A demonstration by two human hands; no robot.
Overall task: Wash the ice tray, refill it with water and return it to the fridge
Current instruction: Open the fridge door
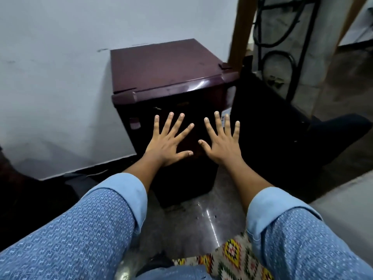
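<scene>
The fridge, small and maroon with its door closed, stands against the white wall. In front of its door, the left hand and right hand hover side by side, fingers straight, spread wide, holding nothing. A patterned rug lies nearer than the fridge.

My left hand and right hand are both out flat, fingers spread, palms down, side by side in front of the shut door of a small glossy maroon box-shaped fridge; can't tell if they touch it. The fridge stands against a white painted wall on a shiny grey stone floor. Blue patterned sleeves are rolled to my forearms, with a multicoloured woven rug just below.
</scene>
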